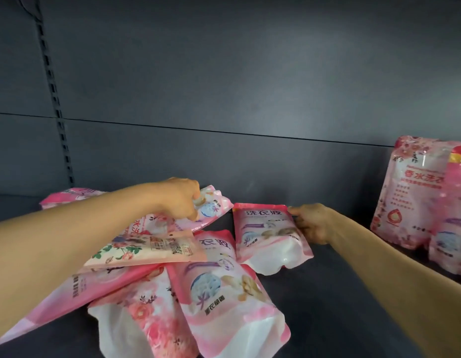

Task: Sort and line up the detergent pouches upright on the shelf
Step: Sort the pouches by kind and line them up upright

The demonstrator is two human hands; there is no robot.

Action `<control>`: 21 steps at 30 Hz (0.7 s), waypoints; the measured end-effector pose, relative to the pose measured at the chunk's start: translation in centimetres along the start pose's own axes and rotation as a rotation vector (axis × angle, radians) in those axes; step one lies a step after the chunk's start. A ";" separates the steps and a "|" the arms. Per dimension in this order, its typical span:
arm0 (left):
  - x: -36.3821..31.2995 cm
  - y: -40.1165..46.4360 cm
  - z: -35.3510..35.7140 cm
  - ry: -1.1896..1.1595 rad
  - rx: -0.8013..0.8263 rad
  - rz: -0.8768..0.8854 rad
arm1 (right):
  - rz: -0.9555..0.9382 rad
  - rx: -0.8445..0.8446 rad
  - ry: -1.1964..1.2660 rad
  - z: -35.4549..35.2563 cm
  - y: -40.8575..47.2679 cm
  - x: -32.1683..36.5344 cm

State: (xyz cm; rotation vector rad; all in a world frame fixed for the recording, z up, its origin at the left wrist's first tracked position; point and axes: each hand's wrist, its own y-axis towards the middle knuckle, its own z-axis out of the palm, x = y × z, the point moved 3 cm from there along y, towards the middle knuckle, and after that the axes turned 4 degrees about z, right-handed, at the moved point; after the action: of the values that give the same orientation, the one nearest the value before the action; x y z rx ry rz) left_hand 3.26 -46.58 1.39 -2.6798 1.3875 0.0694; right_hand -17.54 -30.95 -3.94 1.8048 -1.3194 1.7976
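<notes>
On the shelf point(327, 293): pouches point(224, 301) heaped left, two upright far right point(415, 192).
Left hand point(177, 197): a far pouch point(211, 208) is pinched.
Right hand point(312, 223): the middle pouch point(265, 233) is gripped by its top corner.
Advice: it should be lifted by the top seam, base set flat.

The pink-and-white glossy plastic film pouches point(232, 301) shine and crinkle on the dark grey matt, smooth metal shelf point(340, 306), below its matt slotted back panel point(224, 73).

In front of me a dark grey back panel point(250, 73) with a horizontal seam, a slotted upright point(53, 91) at left, and a dark shelf point(327, 293) under soft light.
</notes>
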 end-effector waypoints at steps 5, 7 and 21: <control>-1.2 1.6 0.3 0.075 0.027 0.014 | 0.047 0.004 -0.116 1.4 2.8 0.8; -1.4 2.0 0.8 0.069 0.050 0.010 | 0.003 0.022 -0.123 2.0 3.2 1.5; -4.1 2.5 3.3 0.489 -0.241 0.289 | -0.008 -0.071 -0.192 1.8 3.9 1.2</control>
State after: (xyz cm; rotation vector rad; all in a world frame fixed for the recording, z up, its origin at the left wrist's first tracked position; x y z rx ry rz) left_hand -1.08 -44.24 -1.66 -2.7782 2.0192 -0.4503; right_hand -19.47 -34.83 -4.72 1.9815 -1.4226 1.5848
